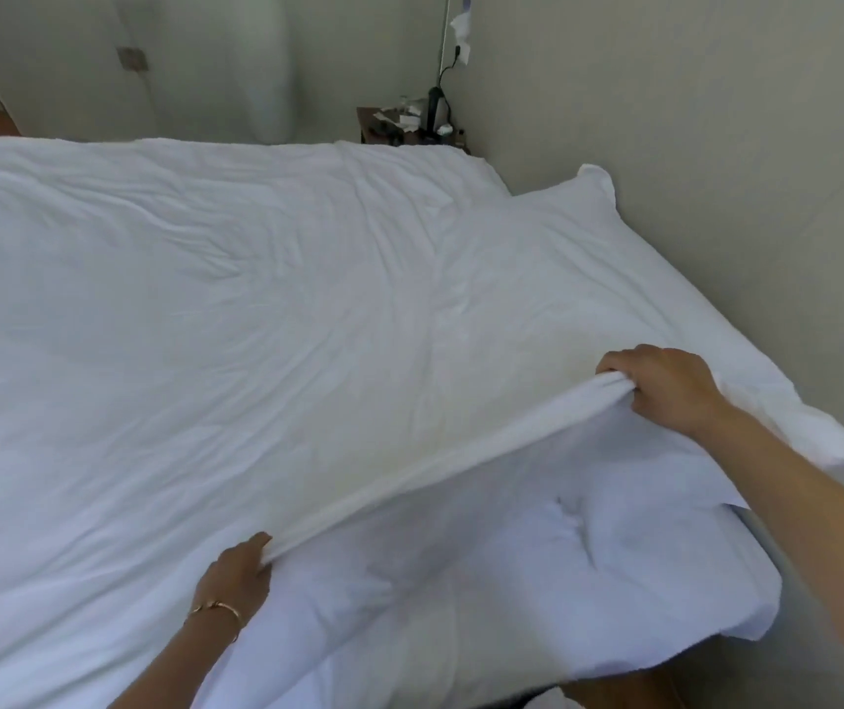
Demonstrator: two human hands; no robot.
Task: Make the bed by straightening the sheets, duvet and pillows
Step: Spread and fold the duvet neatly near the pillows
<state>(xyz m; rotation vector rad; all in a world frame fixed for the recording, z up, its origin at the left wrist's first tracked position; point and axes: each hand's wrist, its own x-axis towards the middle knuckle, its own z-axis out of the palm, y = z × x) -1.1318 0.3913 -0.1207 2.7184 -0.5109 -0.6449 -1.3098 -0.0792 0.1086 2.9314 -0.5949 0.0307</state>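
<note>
The white duvet [256,299] spreads rumpled across the bed, filling the left and centre of the frame. At lower centre my left hand [238,568], a thin bracelet [220,608] on its wrist, has its fingers curled tight around the duvet's gathered edge. That edge runs taut, up and to the right, to my right hand [665,383], which clenches it in a fist just beside the pillow [588,217] by the wall [742,145].

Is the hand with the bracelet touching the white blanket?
Touching. The head view shows the left hand, the one with the bracelet, pinching the bunched edge of the duvet, with the fabric running straight out from its fingers.
</note>
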